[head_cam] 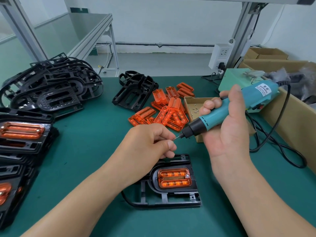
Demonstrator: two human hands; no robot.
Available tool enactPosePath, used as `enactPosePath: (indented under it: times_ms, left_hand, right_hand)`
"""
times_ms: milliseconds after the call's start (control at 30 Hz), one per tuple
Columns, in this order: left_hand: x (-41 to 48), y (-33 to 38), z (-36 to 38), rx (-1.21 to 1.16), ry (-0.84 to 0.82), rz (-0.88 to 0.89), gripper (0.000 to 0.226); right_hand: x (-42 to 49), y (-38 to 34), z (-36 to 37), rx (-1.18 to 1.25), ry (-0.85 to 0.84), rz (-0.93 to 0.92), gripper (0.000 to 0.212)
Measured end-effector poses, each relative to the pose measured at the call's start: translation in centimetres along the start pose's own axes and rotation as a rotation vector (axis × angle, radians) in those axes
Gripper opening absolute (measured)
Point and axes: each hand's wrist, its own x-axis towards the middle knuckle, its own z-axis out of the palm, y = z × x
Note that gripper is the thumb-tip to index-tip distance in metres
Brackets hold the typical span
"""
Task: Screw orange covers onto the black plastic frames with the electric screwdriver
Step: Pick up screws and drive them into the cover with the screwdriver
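A black plastic frame [172, 199] lies on the green mat in front of me, with an orange cover [174, 177] seated in it and one screw at the cover's right end. Above it, my right hand [227, 127] grips the teal electric screwdriver [222, 112], tilted with its bit pointing down-left. My left hand [150, 142] pinches something small at the bit's tip [176, 138]; the item itself is too small to make out. Loose orange covers [164, 110] lie heaped behind my hands.
Bare black frames [51, 86] are piled at the back left, two more [135, 91] at the centre back. Frames with orange covers fitted [22, 134] are stacked at the left edge. A small cardboard tray of screws [195, 105] sits by the screwdriver; its cable [280, 144] loops right beside cardboard boxes [290, 117].
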Motion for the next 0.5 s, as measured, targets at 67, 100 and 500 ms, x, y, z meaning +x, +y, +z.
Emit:
enactPosePath:
  times_ms: [67, 100, 500]
  left_hand:
    - [-0.03, -0.02, 0.07, 0.041, 0.016, 0.012, 0.020]
    - [-0.03, -0.01, 0.07, 0.058, 0.030, 0.021, 0.020]
    - [-0.08, 0.61, -0.31, 0.084, -0.019, 0.037, 0.026]
  right_hand:
    - [-0.02, 0.04, 0.00, -0.011, -0.003, -0.004, 0.028]
    - [-0.05, 0.03, 0.01, -0.004, -0.013, -0.002, 0.029]
    - [0.05, -0.06, 0.01, 0.005, -0.049, 0.020, 0.026]
